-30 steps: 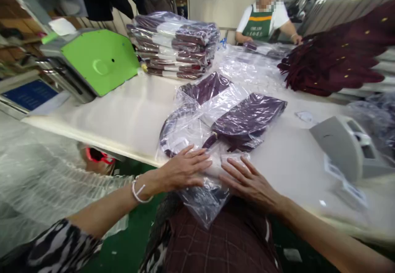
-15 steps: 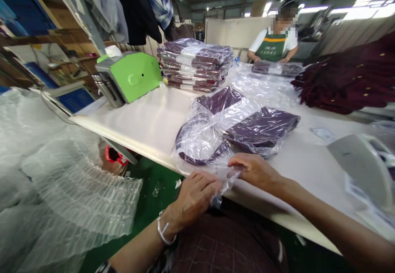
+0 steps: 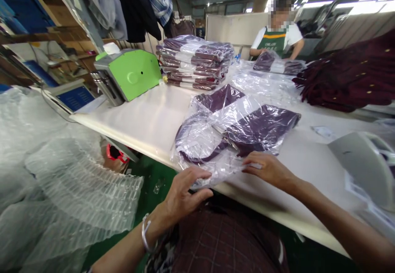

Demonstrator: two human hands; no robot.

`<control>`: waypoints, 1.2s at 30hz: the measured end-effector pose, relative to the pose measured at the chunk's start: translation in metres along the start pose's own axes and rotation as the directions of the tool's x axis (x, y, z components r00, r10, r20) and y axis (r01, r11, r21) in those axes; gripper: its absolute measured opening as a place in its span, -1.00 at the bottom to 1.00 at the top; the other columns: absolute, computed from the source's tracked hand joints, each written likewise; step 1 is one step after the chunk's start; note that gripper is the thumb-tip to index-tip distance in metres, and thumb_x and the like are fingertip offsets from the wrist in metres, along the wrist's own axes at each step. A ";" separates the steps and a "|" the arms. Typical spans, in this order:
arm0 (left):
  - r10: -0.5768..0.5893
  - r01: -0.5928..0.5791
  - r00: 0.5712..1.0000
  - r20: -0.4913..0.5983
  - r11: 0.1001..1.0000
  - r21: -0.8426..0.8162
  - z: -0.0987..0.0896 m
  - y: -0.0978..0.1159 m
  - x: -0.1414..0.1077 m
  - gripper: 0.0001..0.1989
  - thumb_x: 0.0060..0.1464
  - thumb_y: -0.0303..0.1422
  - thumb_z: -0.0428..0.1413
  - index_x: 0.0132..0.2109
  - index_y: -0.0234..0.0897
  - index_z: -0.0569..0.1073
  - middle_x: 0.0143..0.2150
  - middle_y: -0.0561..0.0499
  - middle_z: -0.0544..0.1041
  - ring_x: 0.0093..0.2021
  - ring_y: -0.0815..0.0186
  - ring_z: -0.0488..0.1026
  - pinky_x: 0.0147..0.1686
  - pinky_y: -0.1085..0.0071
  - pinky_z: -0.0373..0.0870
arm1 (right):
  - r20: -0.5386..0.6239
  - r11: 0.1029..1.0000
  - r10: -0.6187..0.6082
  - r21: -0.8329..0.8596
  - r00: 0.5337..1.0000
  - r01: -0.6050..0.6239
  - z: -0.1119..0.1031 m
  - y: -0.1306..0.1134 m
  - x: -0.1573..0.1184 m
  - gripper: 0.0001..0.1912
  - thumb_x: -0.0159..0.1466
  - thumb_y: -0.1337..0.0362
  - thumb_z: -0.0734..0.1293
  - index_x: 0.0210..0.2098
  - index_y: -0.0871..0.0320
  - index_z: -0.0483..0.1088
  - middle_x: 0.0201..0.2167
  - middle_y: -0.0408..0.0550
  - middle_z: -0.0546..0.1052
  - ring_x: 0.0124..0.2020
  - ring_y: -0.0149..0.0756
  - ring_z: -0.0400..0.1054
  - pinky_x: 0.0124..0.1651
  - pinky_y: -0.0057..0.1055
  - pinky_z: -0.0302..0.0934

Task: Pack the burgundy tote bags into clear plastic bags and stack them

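Observation:
A dark purple bag (image 3: 259, 129) with a curved handle and metal fittings lies inside a clear plastic bag (image 3: 200, 131) on the table, a white band across it. The plastic's loose end reaches the near table edge. There my left hand (image 3: 185, 193) rests with its fingers on the film, thumb spread well away from them, so it is open. To the right, my right hand (image 3: 270, 168) pinches the edge of the plastic between thumb and fingers.
A stack of wrapped purple packages (image 3: 194, 61) stands behind, beside a green machine (image 3: 134, 75). Maroon items (image 3: 348, 79) are heaped at right, above a grey device (image 3: 361, 166). Across the table (image 3: 148, 116), a co-worker (image 3: 274, 38) handles another package. Air-cushion film (image 3: 86, 195) fills the left.
My left hand has moved slightly left and its thumb has spread from the fingers. My right hand has shifted right, spreading the bunched plastic end flatter. The co-worker's package has been partly lifted.

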State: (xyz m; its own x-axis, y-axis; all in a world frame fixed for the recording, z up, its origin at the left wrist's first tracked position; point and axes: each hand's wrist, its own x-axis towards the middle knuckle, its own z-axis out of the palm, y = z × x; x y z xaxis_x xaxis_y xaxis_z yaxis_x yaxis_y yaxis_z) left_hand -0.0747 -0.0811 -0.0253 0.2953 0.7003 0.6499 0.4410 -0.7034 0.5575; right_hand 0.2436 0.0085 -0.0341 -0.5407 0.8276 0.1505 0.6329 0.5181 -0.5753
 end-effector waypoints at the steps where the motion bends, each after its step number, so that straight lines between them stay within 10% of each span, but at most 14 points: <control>1: -0.033 0.032 0.999 -0.011 0.999 -0.021 -0.001 0.005 0.004 -0.84 0.26 -0.27 0.19 -0.07 -0.23 0.53 -0.22 -0.02 0.64 -0.22 0.32 0.59 -0.18 0.44 0.52 | -0.009 0.999 0.036 0.036 0.999 -0.035 0.000 -0.003 0.003 -0.78 0.29 0.07 0.37 -0.32 0.05 0.59 -0.29 -0.07 0.64 -0.25 -0.19 0.52 -0.10 -0.27 0.38; 8: -0.407 0.397 0.913 -0.009 0.896 -0.197 -0.007 0.000 0.072 -0.77 0.33 -0.25 0.04 -0.17 -0.23 0.55 -0.34 0.04 0.58 -0.31 0.35 0.55 -0.25 0.45 0.48 | -0.016 0.959 0.227 0.176 0.974 -0.221 -0.021 -0.001 0.009 -0.75 0.22 0.04 0.40 -0.33 0.06 0.61 -0.35 -0.13 0.65 -0.29 -0.18 0.52 -0.18 -0.34 0.36; 16: -0.497 0.484 0.839 0.220 0.868 0.115 0.048 -0.120 0.203 -0.83 0.15 -0.42 0.05 -0.31 -0.34 0.53 -0.50 0.06 0.50 -0.52 0.39 0.43 -0.39 0.46 0.34 | -0.380 0.920 0.389 0.205 0.839 -0.333 0.002 0.009 0.002 -0.63 0.29 -0.06 0.31 -0.32 0.08 0.57 -0.44 -0.09 0.62 -0.40 -0.19 0.51 -0.30 -0.34 0.34; 24: -0.472 0.416 0.848 0.241 0.874 0.250 0.080 -0.161 0.185 -0.87 0.08 -0.43 0.10 -0.32 -0.32 0.56 -0.40 0.01 0.57 -0.37 0.28 0.49 -0.31 0.39 0.35 | -0.627 0.929 0.315 0.049 0.712 -0.368 0.030 0.018 -0.003 -0.60 0.36 -0.02 0.27 0.03 0.08 0.47 -0.34 -0.06 0.63 -0.40 -0.16 0.55 -0.31 -0.29 0.41; 31: -0.202 0.134 0.970 0.135 0.907 0.399 0.080 -0.164 0.180 -0.87 0.23 -0.35 0.12 -0.18 -0.20 0.57 0.09 -0.06 0.57 0.28 0.07 0.31 0.31 0.04 0.09 | -0.675 0.934 0.198 -0.091 0.711 -0.347 0.035 0.017 -0.003 -0.68 0.42 0.10 0.22 0.06 0.07 0.44 -0.26 -0.04 0.64 -0.37 -0.17 0.57 -0.30 -0.29 0.47; 36: -0.333 0.257 0.927 0.172 0.898 0.357 0.085 -0.174 0.188 -0.85 0.21 -0.32 0.09 -0.26 -0.15 0.56 -0.01 0.01 0.65 0.17 0.12 0.45 0.32 0.00 0.08 | -0.718 0.942 0.137 -0.119 0.682 -0.315 0.038 0.017 0.002 -0.70 0.41 0.22 0.24 0.10 0.06 0.40 -0.22 -0.02 0.62 -0.32 -0.18 0.56 -0.20 -0.26 0.49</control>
State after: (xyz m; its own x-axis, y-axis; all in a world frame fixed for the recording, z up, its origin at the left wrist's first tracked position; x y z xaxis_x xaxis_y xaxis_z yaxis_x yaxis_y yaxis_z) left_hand -0.0234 0.1837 -0.0440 0.2725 0.9044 0.3283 0.7742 -0.4087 0.4834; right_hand 0.2321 0.0105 -0.0742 0.1162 0.7905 0.6013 0.8320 0.2532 -0.4937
